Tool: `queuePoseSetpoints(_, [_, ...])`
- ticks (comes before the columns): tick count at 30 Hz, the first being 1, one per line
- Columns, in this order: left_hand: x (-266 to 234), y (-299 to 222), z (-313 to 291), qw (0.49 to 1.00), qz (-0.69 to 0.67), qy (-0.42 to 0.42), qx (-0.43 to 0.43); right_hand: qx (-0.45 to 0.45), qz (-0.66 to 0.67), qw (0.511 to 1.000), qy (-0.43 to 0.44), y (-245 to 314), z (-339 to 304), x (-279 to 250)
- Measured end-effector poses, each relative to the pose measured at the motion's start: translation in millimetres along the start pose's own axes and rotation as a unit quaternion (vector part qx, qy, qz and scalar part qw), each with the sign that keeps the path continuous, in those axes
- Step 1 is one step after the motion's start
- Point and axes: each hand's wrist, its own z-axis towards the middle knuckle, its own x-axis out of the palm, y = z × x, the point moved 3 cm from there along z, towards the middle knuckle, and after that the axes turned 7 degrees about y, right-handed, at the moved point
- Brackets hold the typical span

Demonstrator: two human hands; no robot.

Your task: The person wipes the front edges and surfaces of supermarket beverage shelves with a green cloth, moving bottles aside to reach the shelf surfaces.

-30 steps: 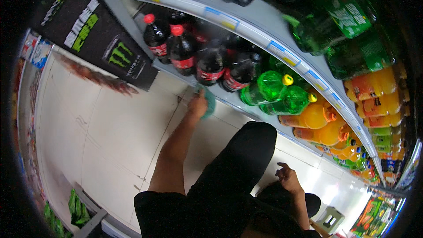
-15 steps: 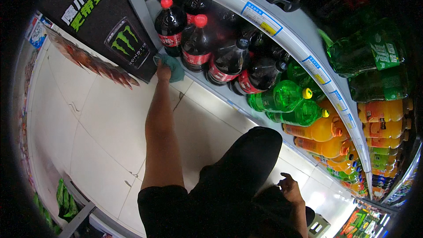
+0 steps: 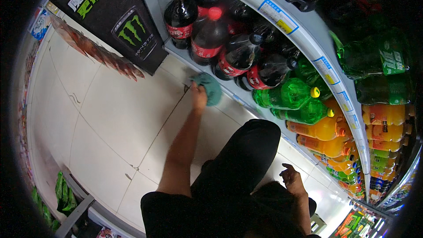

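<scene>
My left hand is closed on a teal cloth, which it holds at the front edge of the bottom shelf, low over the white floor tiles. Just beyond the cloth stand dark cola bottles with red labels, some with red caps. Off to the right, past my bent knee, hangs my right hand. Its fingers are loosely bent and apart, and I see nothing in them.
Green soda bottles and orange drink bottles continue along the shelf. Above runs a shelf edge with price labels. A black display panel closes the shelf's left end. A grey rail lies lower left.
My left hand has drawn the cloth right and nearer along the shelf's front edge, away from the black panel. The view has shifted slightly. My right hand has stayed about where it was.
</scene>
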Motion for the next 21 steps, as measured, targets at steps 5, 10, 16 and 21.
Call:
queuePoseSetpoints(5, [-96,-27,67,0.931,0.361,0.052,0.0,-0.038,-0.012,0.999,0.016,6,14,-2])
queuePoseSetpoints(10, [-80,-22,42,0.889,0.439,0.131,0.005,-0.039,-0.006,0.999,0.032,1,15,4])
queuePoseSetpoints(16, [-70,-59,-1,0.874,0.448,0.176,0.064,0.016,0.003,0.999,0.033,7,7,-1])
queuePoseSetpoints(21, [-59,-60,37,0.848,0.5,0.175,-0.008,-0.052,-0.02,0.998,0.019,-3,10,5])
